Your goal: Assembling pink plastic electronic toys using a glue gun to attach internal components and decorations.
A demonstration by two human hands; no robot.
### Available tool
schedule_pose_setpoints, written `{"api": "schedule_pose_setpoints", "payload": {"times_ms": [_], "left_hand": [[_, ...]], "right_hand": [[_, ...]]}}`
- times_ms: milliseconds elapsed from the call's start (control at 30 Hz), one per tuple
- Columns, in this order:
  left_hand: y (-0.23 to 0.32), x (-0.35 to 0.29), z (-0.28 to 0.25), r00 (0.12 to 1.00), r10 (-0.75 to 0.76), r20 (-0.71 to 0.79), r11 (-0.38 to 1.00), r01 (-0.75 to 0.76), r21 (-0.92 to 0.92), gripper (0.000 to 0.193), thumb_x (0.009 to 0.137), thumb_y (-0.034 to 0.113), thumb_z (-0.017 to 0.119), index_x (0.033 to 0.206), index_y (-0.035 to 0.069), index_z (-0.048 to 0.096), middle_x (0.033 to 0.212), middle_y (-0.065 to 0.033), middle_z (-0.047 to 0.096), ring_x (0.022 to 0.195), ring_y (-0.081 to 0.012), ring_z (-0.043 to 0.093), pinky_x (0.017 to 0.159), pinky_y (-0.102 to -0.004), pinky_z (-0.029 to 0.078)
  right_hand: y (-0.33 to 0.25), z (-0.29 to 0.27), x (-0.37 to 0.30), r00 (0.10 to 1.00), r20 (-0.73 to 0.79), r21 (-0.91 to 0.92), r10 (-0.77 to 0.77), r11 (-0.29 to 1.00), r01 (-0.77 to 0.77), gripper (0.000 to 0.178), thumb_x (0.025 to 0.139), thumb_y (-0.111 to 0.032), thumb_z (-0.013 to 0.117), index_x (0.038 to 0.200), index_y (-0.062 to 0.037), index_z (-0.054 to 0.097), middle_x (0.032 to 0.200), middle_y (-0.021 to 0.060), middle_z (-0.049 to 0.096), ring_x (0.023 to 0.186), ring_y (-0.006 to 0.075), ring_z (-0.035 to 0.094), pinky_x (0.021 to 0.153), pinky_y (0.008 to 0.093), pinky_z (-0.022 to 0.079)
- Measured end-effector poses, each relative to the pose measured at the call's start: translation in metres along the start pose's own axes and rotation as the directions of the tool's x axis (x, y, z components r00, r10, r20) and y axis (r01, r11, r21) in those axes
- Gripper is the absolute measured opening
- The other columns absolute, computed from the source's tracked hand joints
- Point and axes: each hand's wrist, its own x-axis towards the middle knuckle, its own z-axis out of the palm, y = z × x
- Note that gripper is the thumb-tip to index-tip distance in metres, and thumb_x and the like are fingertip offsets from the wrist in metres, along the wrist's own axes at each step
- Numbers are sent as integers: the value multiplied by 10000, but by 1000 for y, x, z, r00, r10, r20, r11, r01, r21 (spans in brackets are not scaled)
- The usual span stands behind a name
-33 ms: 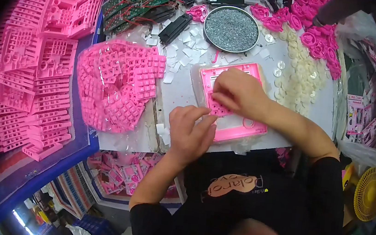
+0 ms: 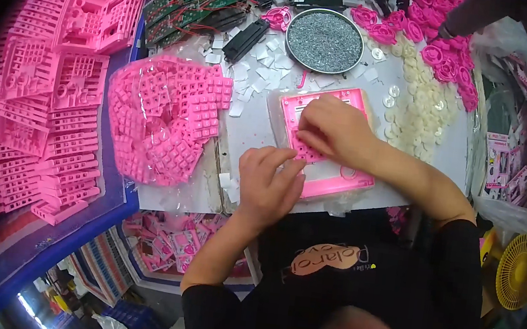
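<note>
A pink plastic casing point(image 2: 326, 186) lies at a slight tilt on a pale, plastic-wrapped block on the white worktop. Inside it, a pink key piece point(image 2: 307, 154) with rows of small dark holes shows partly beneath my hands. My right hand point(image 2: 335, 130) is bent over the casing's middle, fingers curled down and closed; whatever the fingertips grip is hidden. At the casing's lower left edge rests my left hand point(image 2: 268, 181), its index fingertip touching the key piece's corner. Its thumb stands apart from the index finger, and nothing shows between them.
A bag of pink keycaps point(image 2: 164, 121) lies to the left, beyond it stacked pink casings point(image 2: 82, 72). Farther back are green circuit boards point(image 2: 193, 7), a round tin of small screws point(image 2: 324, 40) and pink ring parts point(image 2: 444, 61). Whitish discs point(image 2: 419, 111) lie right; a yellow fan point(image 2: 520, 270) stands low right.
My left hand has shifted very slightly at the casing's edge. My right hand and the casing look the same.
</note>
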Motion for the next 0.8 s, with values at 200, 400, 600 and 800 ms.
{"api": "schedule_pose_setpoints", "payload": {"times_ms": [200, 400, 600, 800], "left_hand": [[4, 3, -4, 998, -42, 53, 999, 42, 9, 361, 748, 59, 774, 1102, 83, 704, 1157, -112, 647, 1028, -320, 593, 889, -455, 444], [18, 39, -71, 1000, 15, -6, 996, -14, 87, 320, 738, 24, 767, 1049, 67, 708, 1114, -112, 662, 1006, -327, 610, 869, -448, 482], [-1, 91, -146, 987, 158, -36, 954, -143, 262, 259, 765, -8, 754, 1012, 44, 696, 954, -106, 690, 820, -311, 647, 753, -415, 516], [-141, 178, -180, 864, -491, 111, 800, 397, 449, 278, 904, 273, 684, 955, 7, 747, 898, -179, 730, 847, -325, 709, 777, -404, 541]], "right_hand": [[-24, -40, -14, 992, 77, -237, -102, 964, 118, 548, 828, -329, 760, 1259, -35, 594, 1328, 149, 570, 1242, 349, 534, 984, 466, 462], [-50, -19, -38, 849, 528, -359, 4, 907, 219, 986, 838, -623, 661, 1522, 31, 385, 1631, 215, 299, 1547, 347, 224, 1207, 599, 217], [-41, -18, -38, 841, 541, -343, 21, 918, 198, 1093, 795, -667, 692, 1545, 43, 333, 1644, 226, 266, 1557, 354, 184, 1212, 602, 192], [-49, -22, -33, 830, 557, -359, 14, 906, 226, 1087, 796, -661, 690, 1538, 50, 336, 1638, 237, 272, 1549, 367, 202, 1206, 601, 204]]}}
